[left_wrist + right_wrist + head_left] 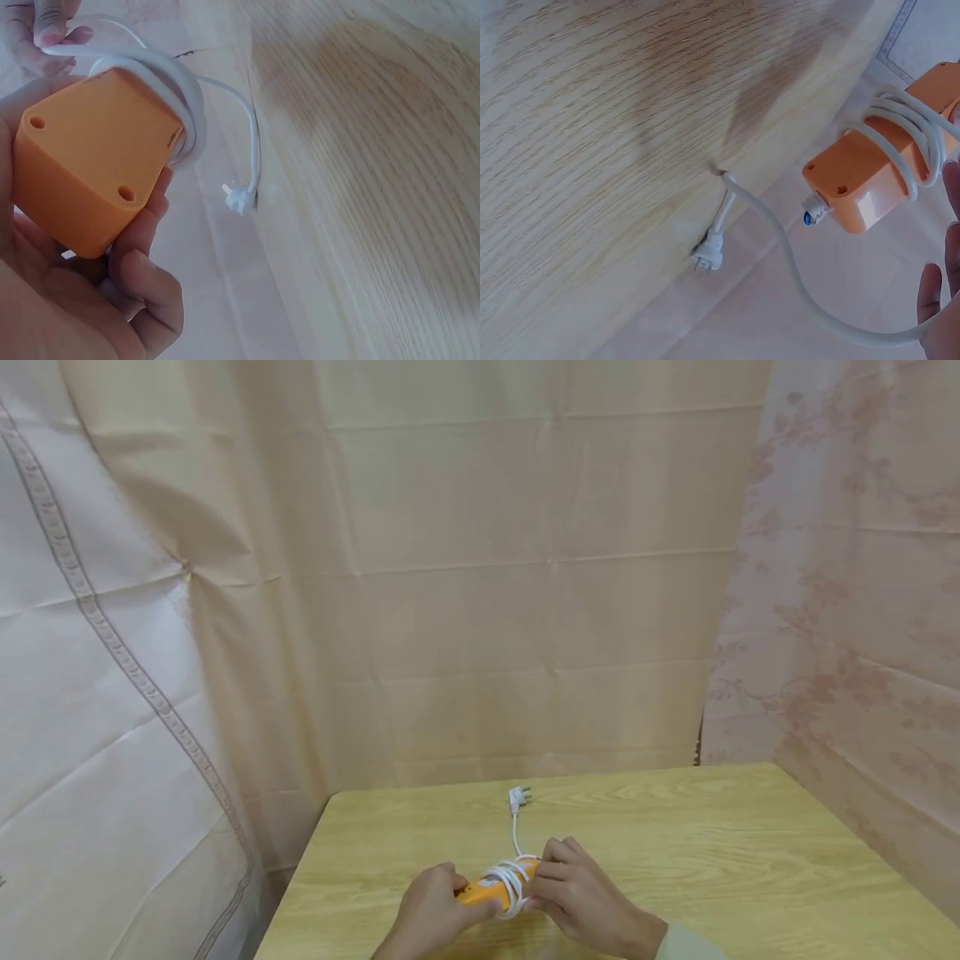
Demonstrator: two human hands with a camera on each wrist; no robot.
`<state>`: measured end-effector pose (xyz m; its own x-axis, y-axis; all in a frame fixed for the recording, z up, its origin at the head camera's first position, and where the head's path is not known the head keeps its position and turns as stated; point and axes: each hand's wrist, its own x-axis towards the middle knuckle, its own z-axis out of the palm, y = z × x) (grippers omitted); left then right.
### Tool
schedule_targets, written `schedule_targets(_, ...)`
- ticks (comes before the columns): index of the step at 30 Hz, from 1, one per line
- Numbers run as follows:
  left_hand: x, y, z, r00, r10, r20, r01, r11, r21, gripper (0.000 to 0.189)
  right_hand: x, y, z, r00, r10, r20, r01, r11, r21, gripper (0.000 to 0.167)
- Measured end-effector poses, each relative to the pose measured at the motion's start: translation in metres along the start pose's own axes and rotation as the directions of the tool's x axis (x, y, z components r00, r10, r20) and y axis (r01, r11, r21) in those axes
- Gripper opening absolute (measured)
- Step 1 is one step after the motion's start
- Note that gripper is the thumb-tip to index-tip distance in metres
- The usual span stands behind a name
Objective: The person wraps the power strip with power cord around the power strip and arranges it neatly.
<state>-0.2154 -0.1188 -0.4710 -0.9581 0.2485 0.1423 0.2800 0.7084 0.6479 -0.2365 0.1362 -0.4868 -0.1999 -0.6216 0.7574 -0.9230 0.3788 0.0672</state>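
The block of orange plastic, long and box-shaped (478, 893), is up in the person's hands, over the near part of the pale wood-grain bench (712, 843); whether it touches the wood I can't tell. The left hand (435, 906) has its fingers clamped round one end of it. The right hand (581, 897), by the other end, has finger and thumb together, pinching the smooth white cord (516, 833).

Several turns of that cord already sit round the block's middle, bunched and crossing a little rather than laid side by side. I'd call the winding well along but not finished: a length runs free to the white pronged plug (517, 799), which lies loose on the bench, and no end looks tucked in.

The plug rests near the far edge, with the plain beige curtain (525, 610) hanging just past it, so a careless tug sideways might drag it off. The left edge is fairly near the left hand; the widest stretch of wood lies to the right, giving that arm more room to swing.
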Motion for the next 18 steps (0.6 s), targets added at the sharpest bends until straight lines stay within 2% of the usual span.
schedule_targets(3,-0.001,0.0,-0.002,0.999,0.032,0.023,-0.031,0.999,-0.018,0.042,0.0,0.0,0.0,1.0,0.003,-0.007,-0.003,1.0,0.021,0.009)
schedule_targets(6,-0.001,-0.002,-0.004,0.994,0.081,0.071,-0.078,0.996,-0.047,0.037,0.001,0.0,0.0,1.0,-0.002,-0.018,0.003,0.999,0.041,0.007)
schedule_targets(11,-0.001,-0.006,-0.007,0.972,0.168,0.166,-0.151,0.982,-0.11,0.029,0.004,-0.001,-0.002,1.0,-0.004,-0.023,0.006,0.996,0.088,0.005)
schedule_targets(18,0.004,-0.014,-0.007,0.935,0.247,0.253,-0.195,0.957,-0.214,0.033,0.007,0.0,-0.007,1.0,0.015,0.001,-0.015,0.988,0.153,0.008)
